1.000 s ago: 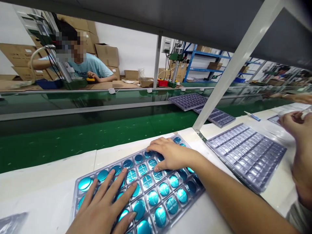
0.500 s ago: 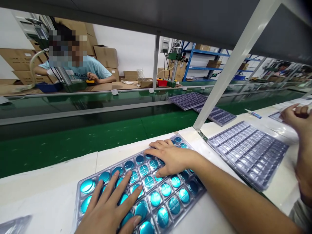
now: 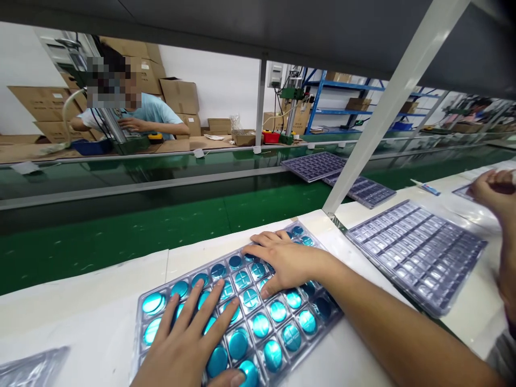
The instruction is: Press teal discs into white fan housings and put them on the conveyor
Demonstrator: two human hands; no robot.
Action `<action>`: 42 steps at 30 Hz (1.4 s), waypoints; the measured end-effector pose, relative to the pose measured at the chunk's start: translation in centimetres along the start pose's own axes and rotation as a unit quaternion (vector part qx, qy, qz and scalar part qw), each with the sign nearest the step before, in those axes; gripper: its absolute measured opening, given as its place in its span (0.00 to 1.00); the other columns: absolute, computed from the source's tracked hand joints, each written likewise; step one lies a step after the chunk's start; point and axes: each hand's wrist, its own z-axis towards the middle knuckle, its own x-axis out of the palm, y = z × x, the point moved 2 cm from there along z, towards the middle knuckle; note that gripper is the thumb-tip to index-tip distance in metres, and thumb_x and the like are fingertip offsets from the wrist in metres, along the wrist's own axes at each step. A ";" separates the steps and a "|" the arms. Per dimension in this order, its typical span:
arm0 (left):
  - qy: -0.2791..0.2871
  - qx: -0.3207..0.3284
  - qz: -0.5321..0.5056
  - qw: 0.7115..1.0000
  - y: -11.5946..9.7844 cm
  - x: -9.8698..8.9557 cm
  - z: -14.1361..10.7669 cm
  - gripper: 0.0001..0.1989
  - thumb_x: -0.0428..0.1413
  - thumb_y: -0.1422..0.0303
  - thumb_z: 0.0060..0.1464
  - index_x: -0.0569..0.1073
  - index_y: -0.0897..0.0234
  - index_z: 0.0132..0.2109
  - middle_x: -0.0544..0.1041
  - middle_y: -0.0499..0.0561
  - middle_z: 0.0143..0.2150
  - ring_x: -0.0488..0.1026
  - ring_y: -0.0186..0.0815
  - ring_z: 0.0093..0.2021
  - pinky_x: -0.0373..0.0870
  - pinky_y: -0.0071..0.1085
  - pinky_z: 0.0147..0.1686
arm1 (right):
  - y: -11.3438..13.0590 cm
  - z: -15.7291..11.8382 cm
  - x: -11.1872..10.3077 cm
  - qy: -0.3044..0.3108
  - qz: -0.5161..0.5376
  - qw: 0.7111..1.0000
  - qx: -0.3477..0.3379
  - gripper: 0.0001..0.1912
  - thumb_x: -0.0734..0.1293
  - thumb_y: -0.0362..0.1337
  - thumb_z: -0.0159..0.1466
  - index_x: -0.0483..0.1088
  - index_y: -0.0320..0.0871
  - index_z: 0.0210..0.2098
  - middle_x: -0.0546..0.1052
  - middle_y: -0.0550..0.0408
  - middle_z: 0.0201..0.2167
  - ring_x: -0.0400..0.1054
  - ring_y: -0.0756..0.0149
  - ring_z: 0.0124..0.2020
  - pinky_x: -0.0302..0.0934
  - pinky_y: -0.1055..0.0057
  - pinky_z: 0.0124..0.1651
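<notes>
A clear plastic tray [image 3: 282, 371] lies at a slant on the white work surface in front of me. Shiny blue discs [image 3: 260, 325] sit in its square pockets, one to most of the visible pockets. Over the near left part of the tray, my left hand [image 3: 183, 336] rests flat with its fingers spread. My right hand [image 3: 288, 263] lies palm down across the far right part, fingers stretched out and thumb apart. Both hands seem to touch the discs, and neither grips anything. Pockets beneath my palms are hidden.
A post [image 3: 395, 102] rises right of the tray. Beyond it lies a stack of pocketed trays [image 3: 419, 252] beside another person's hand [image 3: 494, 188]. A green conveyor belt [image 3: 121, 236] runs behind, carrying trays [image 3: 314, 165]. Across it sits a co-worker [image 3: 155, 115]. Clear plastic [image 3: 36, 368] lies at left.
The whole view has shifted slightly, so the tray and my hands appear a little further right. My hands keep their spread pose on the discs. The co-worker's hand has risen toward the machine.
</notes>
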 end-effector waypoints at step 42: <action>-0.121 -0.090 -0.048 0.987 0.5 2.6 -0.8 0.36 0.50 0.41 0.56 0.50 0.35 0.68 0.50 0.42 0.74 0.54 0.58 0.70 0.57 0.61 0.63 | 0.2 -5.2 1.2 -0.024 -0.083 0.995 0.040 0.45 0.60 0.66 0.62 0.51 0.51 0.71 0.47 0.54 0.73 0.40 0.43 0.72 0.38 0.43 0.69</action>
